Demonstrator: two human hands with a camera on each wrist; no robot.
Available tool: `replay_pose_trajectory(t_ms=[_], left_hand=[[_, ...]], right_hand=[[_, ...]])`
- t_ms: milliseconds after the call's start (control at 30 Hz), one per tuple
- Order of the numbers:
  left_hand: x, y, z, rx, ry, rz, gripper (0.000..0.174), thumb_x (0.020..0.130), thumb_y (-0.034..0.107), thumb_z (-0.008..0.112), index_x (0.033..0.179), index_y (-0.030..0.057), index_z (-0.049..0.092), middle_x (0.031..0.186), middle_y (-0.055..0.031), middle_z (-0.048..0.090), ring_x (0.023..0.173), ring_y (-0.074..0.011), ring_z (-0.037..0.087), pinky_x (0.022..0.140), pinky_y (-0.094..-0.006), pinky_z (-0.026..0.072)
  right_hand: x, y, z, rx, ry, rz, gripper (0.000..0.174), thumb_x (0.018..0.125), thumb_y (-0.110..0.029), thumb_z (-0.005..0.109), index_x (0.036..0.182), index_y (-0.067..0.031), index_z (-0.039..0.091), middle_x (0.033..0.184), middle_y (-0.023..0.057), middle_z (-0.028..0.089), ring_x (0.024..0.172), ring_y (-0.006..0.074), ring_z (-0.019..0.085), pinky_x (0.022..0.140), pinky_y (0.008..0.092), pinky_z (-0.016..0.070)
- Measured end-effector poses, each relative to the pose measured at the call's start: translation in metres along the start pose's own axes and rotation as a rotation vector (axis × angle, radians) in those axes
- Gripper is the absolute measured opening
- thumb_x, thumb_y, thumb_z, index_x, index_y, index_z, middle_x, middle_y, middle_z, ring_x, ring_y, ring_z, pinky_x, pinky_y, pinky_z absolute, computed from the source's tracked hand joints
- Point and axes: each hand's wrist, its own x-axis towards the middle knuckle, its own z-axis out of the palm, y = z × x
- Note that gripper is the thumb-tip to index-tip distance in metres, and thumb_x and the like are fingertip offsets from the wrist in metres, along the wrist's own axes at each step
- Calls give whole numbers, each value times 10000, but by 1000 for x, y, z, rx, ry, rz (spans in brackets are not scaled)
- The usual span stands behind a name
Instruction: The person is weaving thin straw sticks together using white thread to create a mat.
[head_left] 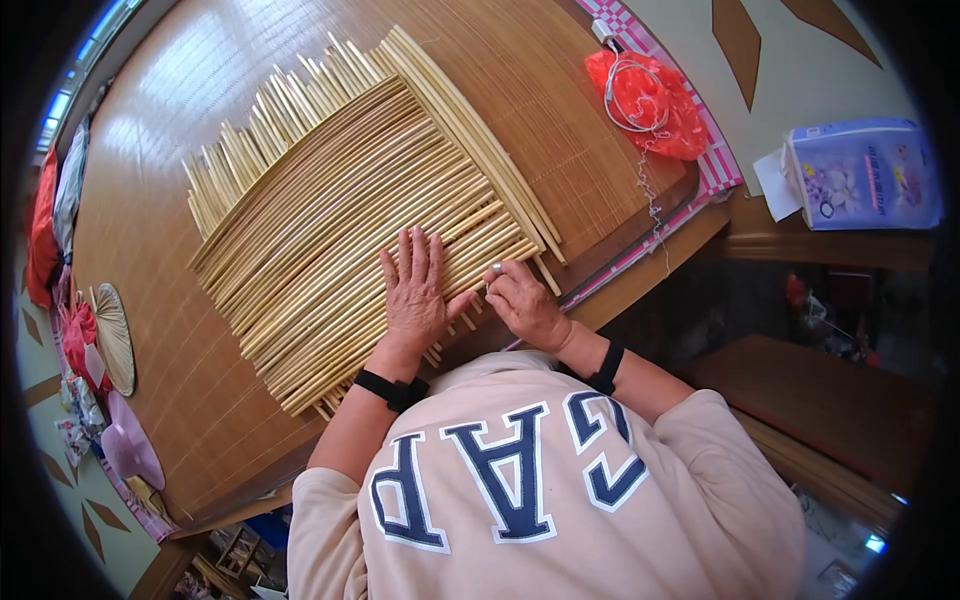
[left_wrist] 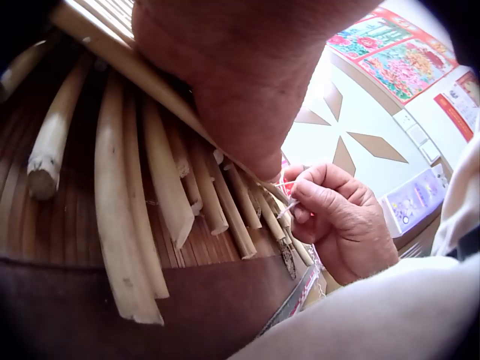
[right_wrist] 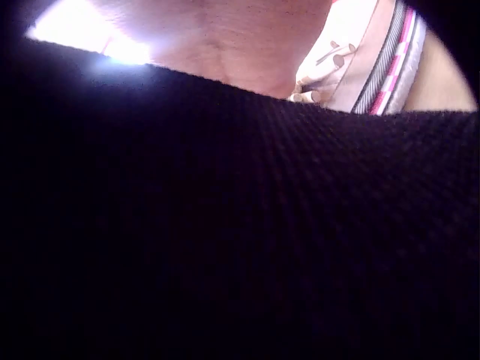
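Note:
Pale sticks lie side by side in a woven mat-like panel on the table. With fingers spread, the left hand rests flat on the sticks near the edge closest to the body. Just to its right, the right hand is at the corner of the panel, fingers bent. In the left wrist view, thumb and forefinger of the right hand pinch a thin white thread beside a long stick. Cut stick ends jut out below the left palm. A dark band fills most of the right wrist view.
A red plastic bag with a white cable lies at the table's far right. Beyond the table is a purple-blue package. A hand fan and a pink hat are at the left edge. The brown tabletop ends near the body.

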Motion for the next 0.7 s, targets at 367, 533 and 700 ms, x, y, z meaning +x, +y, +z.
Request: replay_pose_trajectory(t_ms=[367, 533, 700], left_hand=[[2, 7, -8, 6, -50, -69, 986, 759, 656, 508, 1409, -33, 235, 1479, -243, 173, 1401, -369, 57, 1098, -553, -10], [3, 8, -8, 16, -86, -116, 985, 756, 612, 540, 1418, -34, 201, 1481, -252, 151, 1401, -373, 39, 1096, -558, -19], [2, 8, -2, 46, -64, -153, 962, 775, 557, 564, 1427, -30, 169, 1482, -253, 142, 1401, -374, 34, 1097, -558, -16]], right_hand=[[-8, 3, -6, 611, -255, 323, 33, 853, -22, 493, 830, 0, 485, 788, 121, 472, 702, 255, 543, 620, 308, 446], [-12, -1, -12, 513, -220, 255, 65, 854, -50, 512, 823, -9, 472, 796, 135, 469, 757, 299, 522, 672, 352, 429], [-15, 5, -10, 473, -204, 195, 92, 860, -70, 518, 815, -8, 467, 797, 137, 475, 774, 311, 520, 695, 362, 429]])
